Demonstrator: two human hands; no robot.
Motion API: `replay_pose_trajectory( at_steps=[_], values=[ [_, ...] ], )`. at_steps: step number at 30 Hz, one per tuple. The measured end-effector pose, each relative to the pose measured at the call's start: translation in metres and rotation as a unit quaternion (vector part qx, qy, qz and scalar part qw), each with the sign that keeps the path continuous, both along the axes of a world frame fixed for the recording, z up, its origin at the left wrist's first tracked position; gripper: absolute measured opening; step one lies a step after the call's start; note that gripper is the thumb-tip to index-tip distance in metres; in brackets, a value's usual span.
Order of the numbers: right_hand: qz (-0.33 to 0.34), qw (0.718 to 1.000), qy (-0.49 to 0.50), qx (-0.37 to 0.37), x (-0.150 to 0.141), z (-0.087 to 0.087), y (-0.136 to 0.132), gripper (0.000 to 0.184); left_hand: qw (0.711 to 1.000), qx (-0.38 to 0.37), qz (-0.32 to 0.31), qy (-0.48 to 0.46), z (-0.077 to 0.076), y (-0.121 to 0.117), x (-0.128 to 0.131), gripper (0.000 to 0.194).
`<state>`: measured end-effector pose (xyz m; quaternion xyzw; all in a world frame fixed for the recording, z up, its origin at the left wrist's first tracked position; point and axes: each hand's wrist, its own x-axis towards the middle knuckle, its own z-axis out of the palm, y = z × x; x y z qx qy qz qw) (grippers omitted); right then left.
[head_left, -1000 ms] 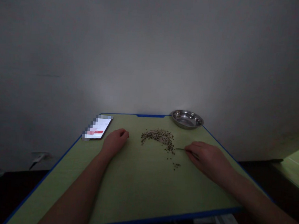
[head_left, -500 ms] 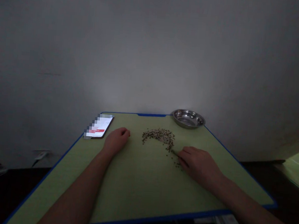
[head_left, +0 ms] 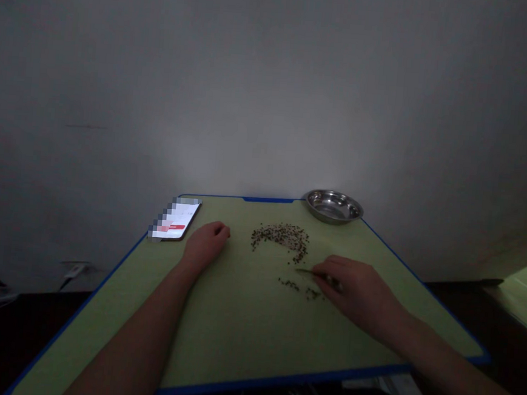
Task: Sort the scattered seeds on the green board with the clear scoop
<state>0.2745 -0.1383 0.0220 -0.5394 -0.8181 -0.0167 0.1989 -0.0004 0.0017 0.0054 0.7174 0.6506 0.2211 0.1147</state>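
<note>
My right hand (head_left: 350,283) is closed around a thin stick-like tool (head_left: 304,271), whose exact kind I cannot make out. Its tip points left, just in front of a curved pile of small dark and pale grains, perhaps beans or seeds (head_left: 283,234). Nearer to me, a short row of dark grains (head_left: 289,283) and a small cluster (head_left: 313,294) lie apart from the pile, close to that hand. To the left of the pile my left hand (head_left: 206,242) rests on the table in a loose fist, with nothing visible in it.
A shallow steel bowl (head_left: 334,207) stands at the table's back right corner. On the left edge lies a phone or tablet (head_left: 177,220) with a lit screen. The green table (head_left: 235,323) has a blue rim and stands against a grey wall (head_left: 271,101).
The tool's tip has shifted left and nearer to me. Dark grains from the pile's right end now lie in a short row in front of it. My left hand stays put.
</note>
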Motion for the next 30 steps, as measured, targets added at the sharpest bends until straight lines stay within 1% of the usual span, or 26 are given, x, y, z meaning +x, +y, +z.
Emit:
replay_pose_trajectory(
  at_steps=[2,4,8,11,14,16,21,24,27,30],
  values=[
    [-0.026,0.999,0.034,-0.014,0.013,0.004,0.006,0.018,1.000,0.000,-0.001,0.000,0.000,-0.001,0.000,0.034],
    [-0.056,0.995,0.072,-0.040,0.027,0.003,0.013,0.019,1.000,0.001,-0.001,-0.001,0.000,-0.001,0.000,0.034],
    [-0.090,0.977,0.155,-0.116,0.048,-0.007,0.022,0.024,1.000,0.001,-0.001,-0.001,0.000,-0.001,0.000,0.035],
    [-0.100,0.970,0.162,-0.152,0.053,-0.015,0.023,0.023,1.000,0.004,-0.004,0.002,-0.001,0.000,0.000,0.035],
    [-0.099,0.968,0.158,-0.170,0.045,-0.019,0.021,0.021,1.000,0.005,-0.006,0.002,0.000,0.000,0.000,0.035],
    [-0.080,0.969,0.158,-0.173,0.035,-0.019,0.020,0.020,1.000,0.000,-0.004,0.000,0.001,-0.001,0.000,0.035],
    [-0.047,0.975,0.146,-0.160,0.000,-0.013,0.023,0.016,1.000,-0.007,0.000,0.001,0.003,-0.002,0.001,0.035],
    [-0.012,0.978,0.134,-0.160,-0.015,-0.008,0.024,0.015,1.000,-0.003,0.000,0.000,0.002,-0.002,0.001,0.034],
    [0.005,0.981,0.111,-0.158,-0.019,-0.002,0.024,0.014,1.000,-0.002,0.000,-0.002,0.001,-0.002,0.001,0.033],
    [-0.010,0.985,0.096,-0.144,-0.012,0.001,0.027,0.015,1.000,0.000,-0.001,-0.002,0.000,-0.002,0.001,0.033]
  ],
)
